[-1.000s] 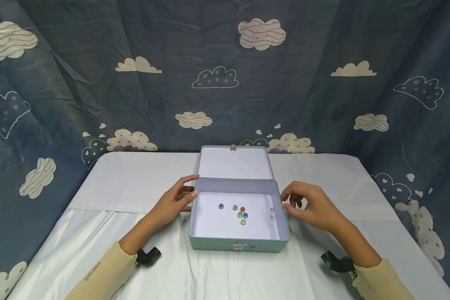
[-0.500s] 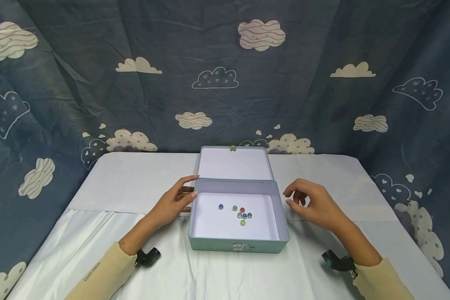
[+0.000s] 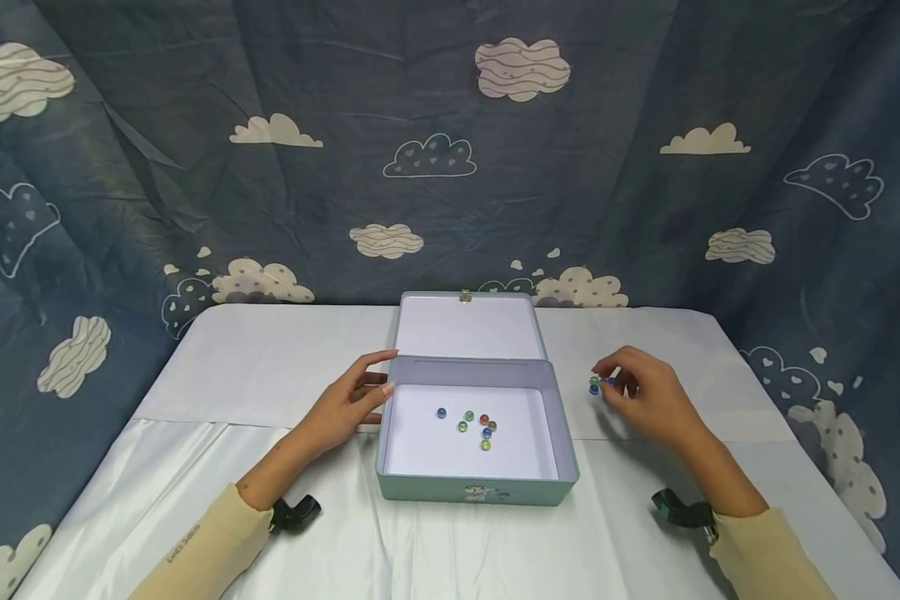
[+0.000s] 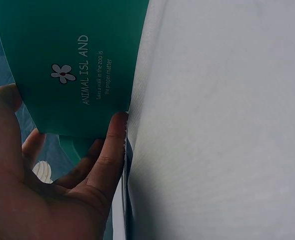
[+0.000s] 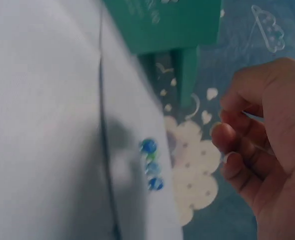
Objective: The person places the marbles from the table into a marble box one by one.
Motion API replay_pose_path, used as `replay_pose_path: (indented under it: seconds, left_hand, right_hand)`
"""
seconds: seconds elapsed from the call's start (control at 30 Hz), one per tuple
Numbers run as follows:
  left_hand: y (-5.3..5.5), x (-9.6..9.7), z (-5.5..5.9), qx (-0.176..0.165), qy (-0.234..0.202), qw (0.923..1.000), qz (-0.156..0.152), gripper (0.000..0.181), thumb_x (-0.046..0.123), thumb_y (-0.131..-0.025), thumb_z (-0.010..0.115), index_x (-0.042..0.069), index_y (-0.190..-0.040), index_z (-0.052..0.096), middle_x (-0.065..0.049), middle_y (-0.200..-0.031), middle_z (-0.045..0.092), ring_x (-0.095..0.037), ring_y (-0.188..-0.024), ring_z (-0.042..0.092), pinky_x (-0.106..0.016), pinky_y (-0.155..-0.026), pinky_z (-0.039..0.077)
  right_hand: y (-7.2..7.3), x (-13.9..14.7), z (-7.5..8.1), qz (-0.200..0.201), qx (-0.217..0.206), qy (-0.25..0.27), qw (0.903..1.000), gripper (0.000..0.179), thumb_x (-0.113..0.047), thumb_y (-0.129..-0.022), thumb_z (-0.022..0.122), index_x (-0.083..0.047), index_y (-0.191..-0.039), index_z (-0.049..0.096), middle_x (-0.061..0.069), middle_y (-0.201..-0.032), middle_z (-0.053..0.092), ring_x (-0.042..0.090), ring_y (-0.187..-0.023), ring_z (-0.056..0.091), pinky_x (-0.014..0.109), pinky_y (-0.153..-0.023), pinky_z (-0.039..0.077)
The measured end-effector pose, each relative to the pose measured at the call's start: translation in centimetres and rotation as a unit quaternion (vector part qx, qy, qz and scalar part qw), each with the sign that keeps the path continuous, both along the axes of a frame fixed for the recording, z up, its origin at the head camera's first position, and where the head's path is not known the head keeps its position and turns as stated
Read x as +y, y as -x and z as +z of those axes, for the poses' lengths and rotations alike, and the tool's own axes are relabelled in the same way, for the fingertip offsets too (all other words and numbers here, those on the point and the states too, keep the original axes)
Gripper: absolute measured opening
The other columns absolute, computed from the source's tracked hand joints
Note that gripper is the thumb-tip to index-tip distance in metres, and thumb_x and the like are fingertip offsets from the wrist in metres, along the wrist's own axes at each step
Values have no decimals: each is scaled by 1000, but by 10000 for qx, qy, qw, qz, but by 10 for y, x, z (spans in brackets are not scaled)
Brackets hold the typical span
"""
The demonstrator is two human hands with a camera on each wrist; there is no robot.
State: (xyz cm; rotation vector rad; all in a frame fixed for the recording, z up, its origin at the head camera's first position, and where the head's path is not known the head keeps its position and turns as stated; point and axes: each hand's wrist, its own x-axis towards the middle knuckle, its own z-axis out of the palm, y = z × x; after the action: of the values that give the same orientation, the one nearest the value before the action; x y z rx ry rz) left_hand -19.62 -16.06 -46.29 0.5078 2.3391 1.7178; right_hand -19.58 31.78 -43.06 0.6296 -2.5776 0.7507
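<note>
A green tin box [image 3: 478, 490] with a pale inside stands on the table, its hinged lid [image 3: 467, 327] swung back. On its floor lie several glass marbles, among them a red marble [image 3: 483, 419] and a blue marble [image 3: 441, 413]. My left hand [image 3: 345, 404] touches the box's left wall, fingers spread; in the left wrist view a fingertip meets its printed green side [image 4: 72, 60]. My right hand [image 3: 648, 396] hovers over more marbles [image 3: 594, 385] right of the box. The right wrist view shows these in a short row, including a blue marble [image 5: 156, 183], apart from my loosely bent fingers.
A white cloth [image 3: 270, 367] covers the table. Behind it hangs a dark blue curtain [image 3: 330, 200] with cloud prints. Each wrist wears a small black device, such as the right one [image 3: 682, 510].
One more marble, greyish, has come to rest among those in the box, and a neighbouring one has rolled left. My right hand has moved right, away from the box wall. The left hand stays put.
</note>
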Motion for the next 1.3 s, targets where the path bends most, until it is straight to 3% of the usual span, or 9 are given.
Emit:
replay_pose_path:
  seconds: [0.17,0.6,1.0,1.13,1.3]
  left_hand:
    - [1,0,-1,7,-8,10000,-19,55,40,-109,63,44,-159,41,-21,-151,53,-38,-134,61,-42,-90,65]
    - [2,-1,-1,-17,-57,10000,-35,55,40,-109,63,44,-159,41,-21,-151,53,-38,-135,60,-43,-90,65]
    - [3,-1,0,4,-44,10000,-36,56,40,-109,62,42,-160,40,-21,-151,53,-38,-136,60,-43,-90,65]
    - [1,-1,-1,-18,-44,10000,-32,56,40,-109,63,42,-160,40,-21,-151,53,-38,-135,60,-43,-90,65]
    - [1,-1,0,9,-31,10000,-42,55,40,-109,62,43,-160,40,-21,-151,53,-38,-135,60,-42,-89,65]
  right_hand:
    - [6,10,-10,-442,-283,-151,9985,26,7,-86,75,-6,-108,76,7,-99,71,19,-74,60,24,-62,50]
    - [14,23,-29,-981,-1059,-585,9878,31,-2,-92,72,1,-123,74,17,-117,67,24,-83,56,37,-70,51]
    - [15,27,-35,-1171,-1372,-567,9820,21,0,-91,72,0,-112,74,15,-105,68,26,-86,60,44,-76,55]
    - [13,25,-33,-1236,-1299,-488,9826,21,-2,-90,74,-1,-111,73,14,-103,70,26,-85,60,43,-76,56]
    - [10,20,-26,-954,-763,-302,9920,19,-1,-87,77,-5,-106,73,8,-96,71,21,-78,58,32,-67,53]
